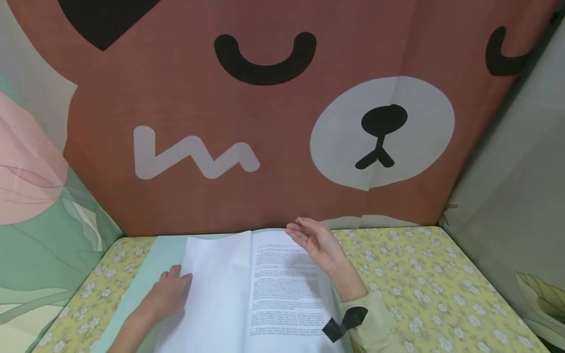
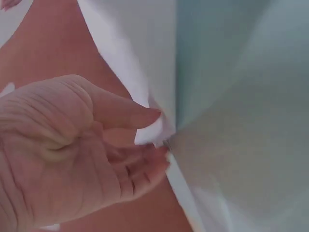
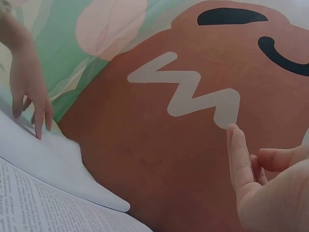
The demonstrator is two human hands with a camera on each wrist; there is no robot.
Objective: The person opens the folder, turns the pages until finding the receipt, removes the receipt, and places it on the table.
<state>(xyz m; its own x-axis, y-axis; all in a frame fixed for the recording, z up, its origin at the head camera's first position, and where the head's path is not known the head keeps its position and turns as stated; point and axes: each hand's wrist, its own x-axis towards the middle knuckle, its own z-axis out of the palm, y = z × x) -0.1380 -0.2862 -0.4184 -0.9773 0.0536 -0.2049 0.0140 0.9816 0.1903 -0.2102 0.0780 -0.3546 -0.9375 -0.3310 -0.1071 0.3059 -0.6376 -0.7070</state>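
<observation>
The open book [image 1: 287, 289] is lying on the floral counter [image 1: 441, 294]. The left hand's [image 1: 169, 294] grip is pinching the blank page's [image 1: 216, 294] edge, apparently turning pages; the right hand [image 1: 321, 247] is hovering empty, fingers extended. The next move is probably calling for laying that page flat.

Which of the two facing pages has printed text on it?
The right page, nearer the right hand: it is densely printed, while the left page, whose edge the left hand pinches, looks blank.
</observation>
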